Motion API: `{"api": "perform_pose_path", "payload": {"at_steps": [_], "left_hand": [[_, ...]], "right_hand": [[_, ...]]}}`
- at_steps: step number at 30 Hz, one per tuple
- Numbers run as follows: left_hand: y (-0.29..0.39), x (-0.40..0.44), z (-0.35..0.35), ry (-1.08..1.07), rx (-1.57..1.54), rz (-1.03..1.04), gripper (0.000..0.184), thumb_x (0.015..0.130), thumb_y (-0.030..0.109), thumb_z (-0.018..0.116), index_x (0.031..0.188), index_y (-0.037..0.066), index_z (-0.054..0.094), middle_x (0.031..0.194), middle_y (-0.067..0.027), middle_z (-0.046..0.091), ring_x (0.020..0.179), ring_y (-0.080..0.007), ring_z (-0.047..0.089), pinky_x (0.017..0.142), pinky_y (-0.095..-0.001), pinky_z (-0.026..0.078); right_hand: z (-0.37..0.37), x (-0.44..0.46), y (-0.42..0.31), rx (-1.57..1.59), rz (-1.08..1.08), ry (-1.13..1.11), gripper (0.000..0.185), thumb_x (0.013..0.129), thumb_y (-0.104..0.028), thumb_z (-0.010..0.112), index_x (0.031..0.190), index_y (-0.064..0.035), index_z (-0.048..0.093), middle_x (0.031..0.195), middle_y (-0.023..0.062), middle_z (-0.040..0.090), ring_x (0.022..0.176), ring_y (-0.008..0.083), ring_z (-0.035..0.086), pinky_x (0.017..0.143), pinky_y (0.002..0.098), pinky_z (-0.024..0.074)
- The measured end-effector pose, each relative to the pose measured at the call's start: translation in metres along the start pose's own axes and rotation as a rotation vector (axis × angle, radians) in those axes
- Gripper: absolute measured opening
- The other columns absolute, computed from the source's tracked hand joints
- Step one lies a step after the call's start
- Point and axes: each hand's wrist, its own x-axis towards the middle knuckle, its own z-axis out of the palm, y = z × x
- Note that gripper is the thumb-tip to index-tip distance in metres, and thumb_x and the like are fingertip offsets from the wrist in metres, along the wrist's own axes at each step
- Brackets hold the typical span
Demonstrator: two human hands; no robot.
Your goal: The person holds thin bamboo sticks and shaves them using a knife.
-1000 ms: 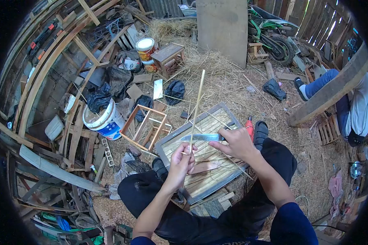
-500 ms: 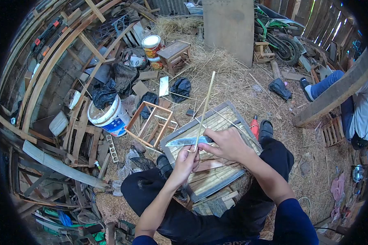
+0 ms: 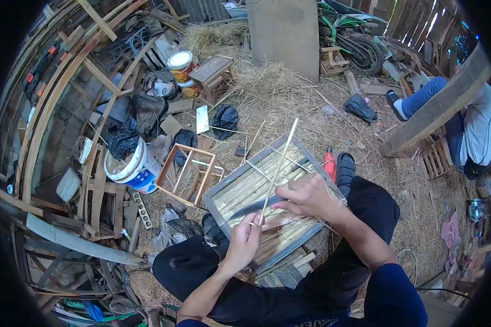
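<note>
My left hand point(image 3: 244, 240) is closed around the lower end of a thin pale bamboo strip point(image 3: 281, 155), which slants up and away from me. In my right hand point(image 3: 306, 197) is the handle of a knife point(image 3: 252, 208), mostly hidden by my fingers. Its blade points left and lies against or just behind the strip; I cannot tell whether they touch. Beneath both hands is a low slatted table point(image 3: 240, 188) with a grey frame, between my knees. More thin strips point(image 3: 259, 170) lie across its top.
A small wooden frame point(image 3: 186, 174) and a white bucket point(image 3: 133, 166) stand to the left. A red tool point(image 3: 329, 163) lies right of the table, near my foot. Further right are a leaning post point(image 3: 436, 117) and a seated person point(image 3: 477, 125). Straw point(image 3: 278, 87) covers the floor ahead.
My right hand has moved slightly down and right, and the knife blade has turned from showing its bright flat side to looking dark. The strip leans further right. The view has shifted.
</note>
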Motion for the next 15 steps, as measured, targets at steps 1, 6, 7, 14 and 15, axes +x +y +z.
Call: {"api": "perform_pose_path", "payload": {"at_steps": [1, 6, 7, 14, 15], "left_hand": [[-0.003, -0.003, -0.001, -0.011, -0.027, -0.024, 0.025, 0.107, 0.022, 0.046, 0.097, 0.002, 0.057, 0.062, 0.0056, 0.040, 0.057, -0.0025, 0.035, 0.050, -0.0246, 0.029], [-0.010, -0.009, -0.008, -0.093, -0.124, -0.079, 0.022, 0.107, 0.024, 0.046, 0.098, 0.005, 0.054, 0.064, 0.0059, 0.039, 0.057, -0.0017, 0.033, 0.048, -0.0235, 0.027], [-0.011, -0.007, -0.012, -0.130, -0.170, -0.128, 0.023, 0.107, 0.025, 0.045, 0.098, 0.006, 0.053, 0.065, 0.0060, 0.039, 0.056, -0.0020, 0.033, 0.048, -0.0231, 0.027], [-0.003, 0.006, -0.015, -0.203, -0.461, -0.276, 0.045, 0.107, 0.046, 0.033, 0.113, 0.007, 0.052, 0.070, 0.0039, 0.036, 0.053, -0.0046, 0.027, 0.047, -0.0217, 0.023], [0.003, 0.010, -0.014, -0.190, -0.513, -0.289, 0.046, 0.107, 0.047, 0.033, 0.114, 0.006, 0.053, 0.071, 0.0032, 0.037, 0.053, -0.0046, 0.027, 0.047, -0.0218, 0.023]], "right_hand": [[-0.003, -0.006, 0.008, -0.017, 0.045, -0.022, 0.037, 0.086, -0.051, 0.067, 0.077, -0.0161, 0.059, 0.050, 0.0000, 0.047, 0.043, 0.0162, 0.053, 0.041, 0.0327, 0.0352], [-0.014, -0.026, 0.045, -0.080, 0.197, -0.033, 0.038, 0.086, -0.046, 0.068, 0.078, -0.0115, 0.056, 0.056, 0.0052, 0.056, 0.053, 0.0249, 0.060, 0.050, 0.0374, 0.0432], [-0.014, -0.029, 0.045, -0.060, 0.205, -0.041, 0.037, 0.087, -0.046, 0.068, 0.079, -0.0116, 0.057, 0.057, 0.0052, 0.056, 0.053, 0.0248, 0.060, 0.049, 0.0375, 0.0431], [-0.017, -0.023, 0.034, 0.053, 0.183, 0.010, 0.038, 0.088, -0.045, 0.068, 0.077, -0.0107, 0.059, 0.055, 0.0056, 0.057, 0.050, 0.0247, 0.060, 0.048, 0.0370, 0.0430], [-0.016, -0.019, 0.031, 0.069, 0.156, 0.035, 0.038, 0.088, -0.046, 0.068, 0.076, -0.0106, 0.059, 0.055, 0.0056, 0.056, 0.049, 0.0245, 0.060, 0.047, 0.0369, 0.0430]]}}
